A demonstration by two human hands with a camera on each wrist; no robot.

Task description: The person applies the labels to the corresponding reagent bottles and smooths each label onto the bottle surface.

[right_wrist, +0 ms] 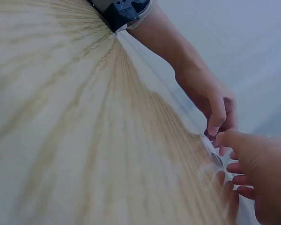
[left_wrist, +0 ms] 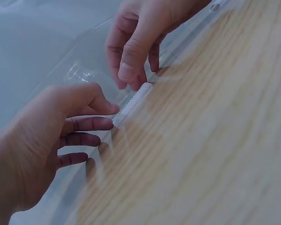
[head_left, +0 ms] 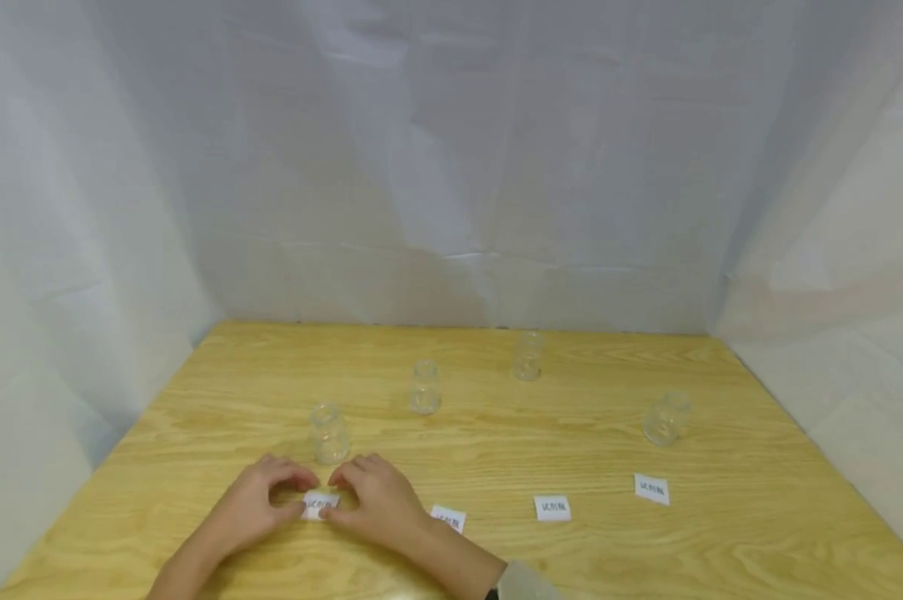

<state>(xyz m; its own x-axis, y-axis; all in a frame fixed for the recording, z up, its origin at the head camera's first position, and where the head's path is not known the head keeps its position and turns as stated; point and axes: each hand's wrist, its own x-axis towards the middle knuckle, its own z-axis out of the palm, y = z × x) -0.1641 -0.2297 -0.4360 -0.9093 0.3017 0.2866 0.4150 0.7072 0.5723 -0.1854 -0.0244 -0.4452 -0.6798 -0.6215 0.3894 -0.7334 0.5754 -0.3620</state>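
A small white paper label (head_left: 320, 505) with handwritten characters lies on the wooden table at the front left, and its lower edge shows as a thin strip in the left wrist view. My left hand (head_left: 252, 500) holds its left end, thumb at the front and fingers curved behind. At the right end, my right hand (head_left: 380, 500) holds it the same way, its thumb overlapping the label's edge. The two hands face each other, with index fingertips close together. Just behind them stands a clear glass bottle (head_left: 330, 435), upright.
Three more clear bottles stand farther back: one at centre (head_left: 425, 387), one near the far edge (head_left: 528, 356), one at right (head_left: 666, 418). Similar labels lie beside my right forearm (head_left: 449, 518), right of centre (head_left: 552, 507) and farther right (head_left: 651, 489). White sheeting (head_left: 451, 167) surrounds the table.
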